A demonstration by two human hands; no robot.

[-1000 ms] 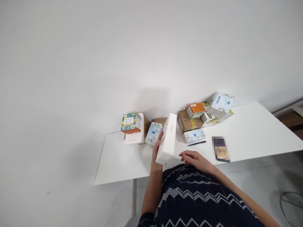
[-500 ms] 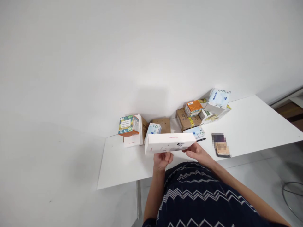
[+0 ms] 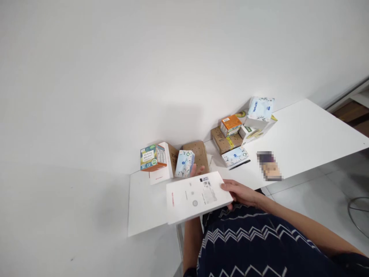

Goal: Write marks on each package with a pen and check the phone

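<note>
A flat white box [image 3: 187,198] with printed labels on its upper face is held above the table's front edge, tilted slightly. My right hand [image 3: 240,192] grips its right end, thumb on top and fingers underneath. My left hand [image 3: 197,169] is behind and under the box. Its fingertips show past the far edge, stretched and apart; the palm is hidden, so whether it touches the box cannot be seen. Just beyond those fingertips stands a light-blue tissue pack [image 3: 184,163].
On the white table [image 3: 150,215], a Binking box [image 3: 152,157] leans left near another white box [image 3: 161,175]. Brown cartons [image 3: 196,150] [image 3: 220,142], an orange box [image 3: 231,122] and tissue packs [image 3: 261,109] [image 3: 235,156] line the wall. A pen [image 3: 240,164] and pixelated item [image 3: 269,166] lie right.
The white box has turned from nearly edge-on to show its labelled face and come lower, nearer my body. My left hand's curled fingers have stretched out behind it.
</note>
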